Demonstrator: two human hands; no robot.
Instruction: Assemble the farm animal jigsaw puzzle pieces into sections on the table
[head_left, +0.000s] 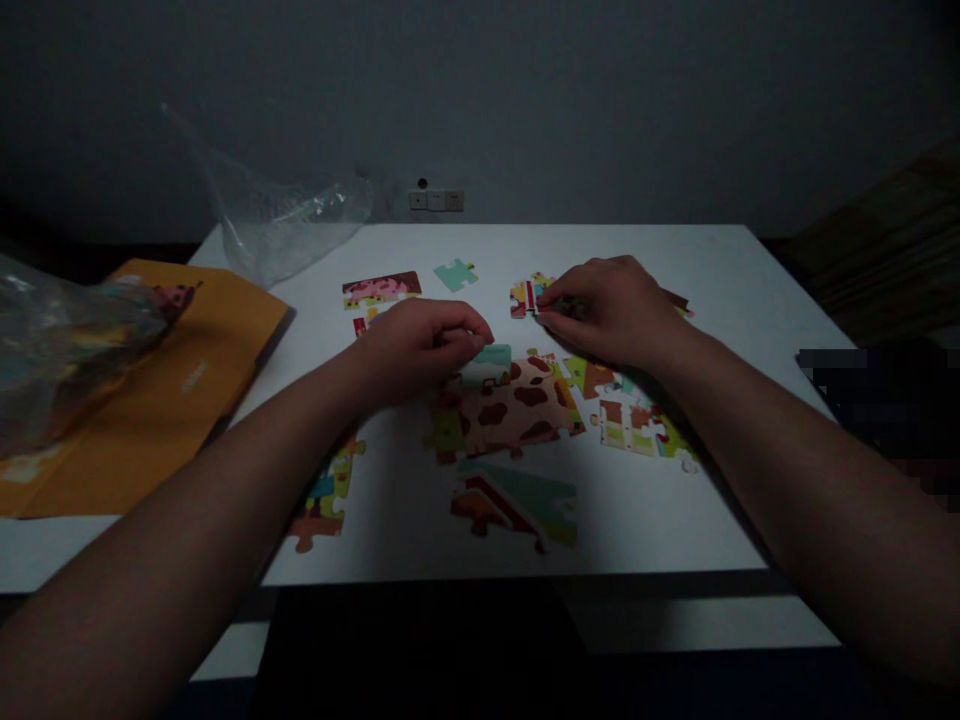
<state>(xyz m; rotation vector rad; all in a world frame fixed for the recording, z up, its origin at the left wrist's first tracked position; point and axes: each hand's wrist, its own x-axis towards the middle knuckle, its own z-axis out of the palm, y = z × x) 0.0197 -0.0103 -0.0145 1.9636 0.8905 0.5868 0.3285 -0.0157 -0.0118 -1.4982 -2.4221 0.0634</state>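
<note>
My right hand (615,310) is closed at the far side of the table, thumb and fingertips on a red, white and yellow puzzle piece (527,296). My left hand (424,345) hovers nearer the middle, fingers curled and thumb pressed against them; whether anything is between them is hidden. Just below its fingertips lies a teal and white puzzle piece (491,365), at the upper edge of a joined puzzle section with brown cow spots (517,405). To the right are joined pieces with a white fence (628,425). A teal piece with a red stripe (525,505) lies in front.
A pink pig piece (382,290) and a loose teal piece (455,274) lie at the back. Further pieces (326,500) rest by my left forearm. Left stand an orange envelope (202,370) and clear plastic bags (292,225). A wall socket (436,200) sits behind the white table (645,530).
</note>
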